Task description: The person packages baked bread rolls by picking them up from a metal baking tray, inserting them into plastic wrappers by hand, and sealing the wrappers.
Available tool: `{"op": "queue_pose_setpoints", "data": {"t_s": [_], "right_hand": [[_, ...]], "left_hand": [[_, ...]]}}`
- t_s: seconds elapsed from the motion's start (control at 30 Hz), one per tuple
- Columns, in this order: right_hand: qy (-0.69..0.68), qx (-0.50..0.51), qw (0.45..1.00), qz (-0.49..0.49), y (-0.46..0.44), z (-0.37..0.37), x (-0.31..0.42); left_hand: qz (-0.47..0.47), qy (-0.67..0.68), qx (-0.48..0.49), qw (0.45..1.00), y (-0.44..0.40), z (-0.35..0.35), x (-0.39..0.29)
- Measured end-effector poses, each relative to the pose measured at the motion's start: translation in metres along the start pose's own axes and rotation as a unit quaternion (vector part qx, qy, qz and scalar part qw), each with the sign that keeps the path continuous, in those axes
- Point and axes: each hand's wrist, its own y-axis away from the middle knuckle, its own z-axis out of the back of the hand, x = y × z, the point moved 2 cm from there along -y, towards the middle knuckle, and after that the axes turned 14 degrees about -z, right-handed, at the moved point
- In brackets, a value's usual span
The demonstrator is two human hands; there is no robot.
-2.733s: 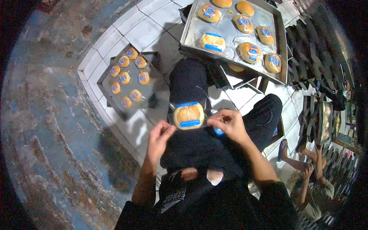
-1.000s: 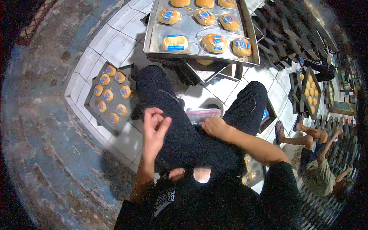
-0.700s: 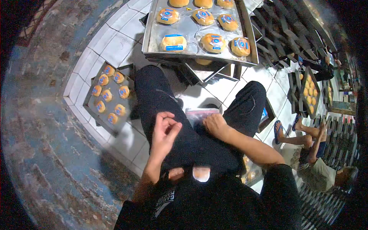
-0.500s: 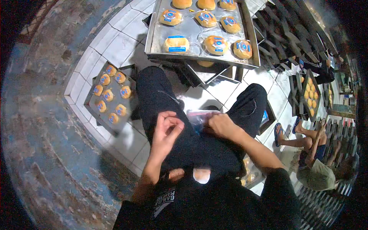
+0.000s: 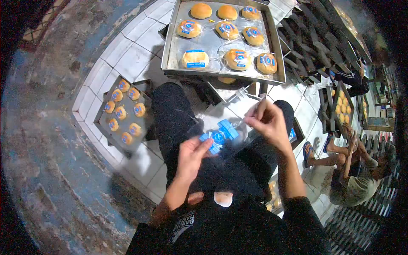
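A clear plastic bag (image 5: pixel 218 137) with blue printing is spread between my hands above my lap. My left hand (image 5: pixel 193 156) is closed on its left side, thumb over the blue print. At the upper right, my right hand (image 5: pixel 270 124) pinches the bag's edge between thumb and fingers. In front of my knees stands a metal tray (image 5: pixel 170 51) of round buns; several are in printed clear bags, such as the front bun (image 5: pixel 238 59). Two buns at the back, including the bare bun (image 5: pixel 201 11), show no wrapper.
A lower tray (image 5: pixel 148 104) of several bagged buns lies to my left, beside a worn blue-grey wall (image 5: pixel 55 140). White floor tiles (image 5: pixel 134 59) surround it. To the right a person (image 5: pixel 355 187) sits near another bun tray (image 5: pixel 343 106). Dark slatted racks (image 5: pixel 314 38) stand at upper right.
My right hand has moved up and away from my lap, lifting the plastic bag. My left hand, previously empty with curled fingers, has moved right and taken hold of the bag.
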Motion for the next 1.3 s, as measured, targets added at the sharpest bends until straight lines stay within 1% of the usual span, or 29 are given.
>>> {"op": "queue_pose_setpoints", "data": {"t_s": [0.03,0.1,0.17,0.2,0.23,0.3,0.33,0.37,0.4,0.43,0.47,0.5,0.57,0.63,0.7,0.77,0.8,0.83,0.9,0.93,0.97,1.0,1.03,1.1,1.13,1.2,1.23,1.27,1.3], "right_hand": [[0.021,-0.011,1.000,0.005,0.000,0.004,0.002],[0.002,-0.012,0.998,-0.060,0.001,0.001,0.006],[0.001,-0.021,0.999,-0.027,-0.001,0.002,0.006],[-0.003,-0.028,1.000,-0.008,-0.008,0.012,-0.005],[0.019,-0.040,0.999,-0.009,-0.009,0.020,-0.004],[0.068,-0.006,0.998,-0.009,-0.016,0.040,-0.012],[0.145,0.002,0.989,0.009,-0.015,0.040,-0.006],[0.142,0.000,0.990,0.005,-0.017,0.039,-0.010],[0.210,0.036,0.976,0.037,-0.019,0.034,-0.015],[0.275,0.073,0.956,0.069,-0.022,0.028,-0.022],[0.314,0.089,0.942,0.074,-0.028,0.022,-0.033],[0.298,0.102,0.945,0.087,-0.036,0.017,-0.058],[0.378,0.121,0.913,0.091,-0.043,0.000,-0.084],[0.419,0.158,0.888,0.106,-0.044,-0.017,-0.103],[0.403,0.169,0.893,0.110,-0.050,-0.021,-0.137],[0.436,0.162,0.869,0.166,-0.047,-0.024,-0.155],[0.469,0.205,0.852,0.115,-0.044,-0.025,-0.139],[0.470,0.204,0.851,0.115,-0.042,-0.019,-0.121],[0.432,0.189,0.881,0.032,-0.042,-0.004,-0.100],[0.409,0.127,0.903,-0.045,-0.043,0.012,-0.105],[0.519,0.008,0.847,-0.114,-0.026,0.012,-0.064],[0.663,-0.070,0.729,-0.153,-0.029,0.024,-0.062],[0.686,-0.130,0.713,-0.069,-0.020,0.032,-0.045],[0.562,-0.170,0.809,-0.028,-0.005,0.039,-0.007],[0.563,-0.172,0.808,-0.025,0.003,0.036,0.007],[0.412,-0.210,0.886,0.032,0.015,0.022,0.035],[0.385,-0.143,0.911,-0.050,0.016,0.016,0.046],[0.328,-0.100,0.938,0.046,0.012,0.009,0.044],[0.268,-0.054,0.952,0.141,0.008,0.002,0.039]], "left_hand": [[-0.039,-0.059,-0.013,0.997,-0.001,0.001,-0.003],[-0.047,-0.052,-0.020,0.997,-0.002,0.006,-0.011],[-0.044,-0.060,-0.017,0.997,-0.001,0.017,-0.019],[-0.052,-0.095,-0.023,0.994,-0.002,0.031,-0.016],[-0.078,-0.123,-0.041,0.988,-0.001,0.042,-0.021],[-0.100,-0.158,-0.119,0.975,0.000,0.067,-0.032],[-0.093,-0.190,-0.145,0.967,0.001,0.077,-0.040],[-0.085,-0.222,-0.170,0.956,0.004,0.087,-0.050],[-0.114,-0.227,-0.155,0.955,0.007,0.094,-0.057],[-0.111,-0.228,-0.153,0.955,0.009,0.099,-0.060],[-0.125,-0.239,-0.156,0.950,0.010,0.102,-0.063],[-0.140,-0.249,-0.160,0.945,0.012,0.103,-0.066],[-0.135,-0.266,-0.150,0.943,0.014,0.097,-0.073],[-0.130,-0.273,-0.161,0.939,0.017,0.095,-0.073],[-0.136,-0.262,-0.155,0.943,0.020,0.088,-0.072],[-0.140,-0.249,-0.151,0.946,0.024,0.087,-0.072],[-0.135,-0.243,-0.150,0.949,0.025,0.087,-0.071],[-0.130,-0.236,-0.148,0.951,0.026,0.086,-0.069],[-0.125,-0.228,-0.141,0.955,0.026,0.086,-0.068],[-0.119,-0.222,-0.134,0.959,0.028,0.087,-0.067],[-0.118,-0.222,-0.134,0.959,0.029,0.088,-0.067],[-0.112,-0.226,-0.130,0.959,0.030,0.088,-0.067],[-0.108,-0.229,-0.124,0.959,0.029,0.088,-0.068],[-0.113,-0.222,-0.118,0.961,0.028,0.085,-0.069],[-0.115,-0.216,-0.111,0.963,0.027,0.082,-0.070],[-0.115,-0.221,-0.097,0.964,0.024,0.077,-0.071],[-0.111,-0.227,-0.085,0.964,0.021,0.074,-0.072],[-0.097,-0.230,-0.082,0.965,0.018,0.071,-0.074],[-0.098,-0.230,-0.083,0.965,0.016,0.068,-0.075]]}}
